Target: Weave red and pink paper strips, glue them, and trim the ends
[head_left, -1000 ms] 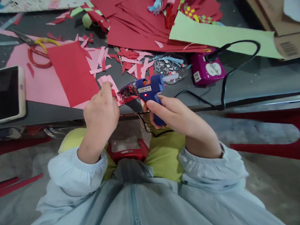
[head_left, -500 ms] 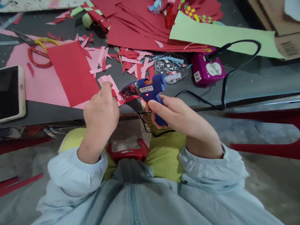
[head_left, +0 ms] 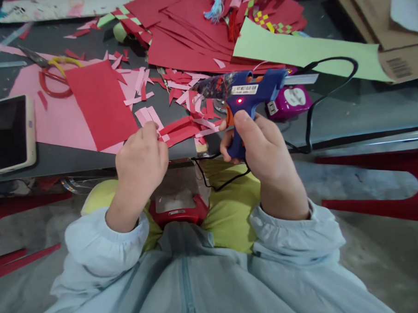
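Note:
My right hand is wrapped around the handle of a blue hot glue gun. A red light glows on its side, a clear glue stick sticks out of the back, and the dirty nozzle points left over paper scraps. My left hand is closed in a pinch at the left end of a red paper strip, near the table's front edge. Its fingertips are partly hidden. Pink strips lie just beyond those fingers, beside a red paper sheet.
A phone and scissors lie on the left. Red sheets and a long green sheet cover the back. A purple power adapter with a black cable stands on the right, near cardboard.
My right hand has moved the glue gun up and to the right, away from my left hand, uncovering the red paper strip. My left hand has stayed nearly in place.

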A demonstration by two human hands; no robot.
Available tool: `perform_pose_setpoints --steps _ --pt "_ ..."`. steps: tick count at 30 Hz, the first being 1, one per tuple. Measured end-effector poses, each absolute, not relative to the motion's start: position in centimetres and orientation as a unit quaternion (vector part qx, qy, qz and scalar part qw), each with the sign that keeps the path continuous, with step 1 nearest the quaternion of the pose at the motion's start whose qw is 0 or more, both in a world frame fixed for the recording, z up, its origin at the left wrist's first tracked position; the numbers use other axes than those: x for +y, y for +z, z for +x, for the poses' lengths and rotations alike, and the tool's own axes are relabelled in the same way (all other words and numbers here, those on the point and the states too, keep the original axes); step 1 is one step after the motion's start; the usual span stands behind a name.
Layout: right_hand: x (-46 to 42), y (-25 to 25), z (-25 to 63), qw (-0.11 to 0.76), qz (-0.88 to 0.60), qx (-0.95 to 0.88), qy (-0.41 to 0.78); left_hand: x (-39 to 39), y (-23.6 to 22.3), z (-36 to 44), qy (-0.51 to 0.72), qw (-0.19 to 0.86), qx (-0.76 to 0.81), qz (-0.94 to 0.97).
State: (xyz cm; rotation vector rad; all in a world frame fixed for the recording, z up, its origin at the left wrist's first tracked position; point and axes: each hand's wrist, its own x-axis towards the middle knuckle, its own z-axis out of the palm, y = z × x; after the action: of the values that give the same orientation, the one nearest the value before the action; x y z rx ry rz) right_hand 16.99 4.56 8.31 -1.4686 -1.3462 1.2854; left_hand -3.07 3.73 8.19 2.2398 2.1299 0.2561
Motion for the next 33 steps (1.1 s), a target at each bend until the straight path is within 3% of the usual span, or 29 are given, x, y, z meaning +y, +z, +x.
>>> perform_pose_setpoints --steps 21,33 --pt "4.5 8.5 16.7 0.353 -0.582 -0.542 0.494 3.5 8.1 -2.8 0.036 0.003 0.659 0.751" --pt "4.6 7.4 16.7 0.416 -0.53 -0.538 0.508 3.6 8.1 -2.7 -0.013 -0.047 0.631 0.774"
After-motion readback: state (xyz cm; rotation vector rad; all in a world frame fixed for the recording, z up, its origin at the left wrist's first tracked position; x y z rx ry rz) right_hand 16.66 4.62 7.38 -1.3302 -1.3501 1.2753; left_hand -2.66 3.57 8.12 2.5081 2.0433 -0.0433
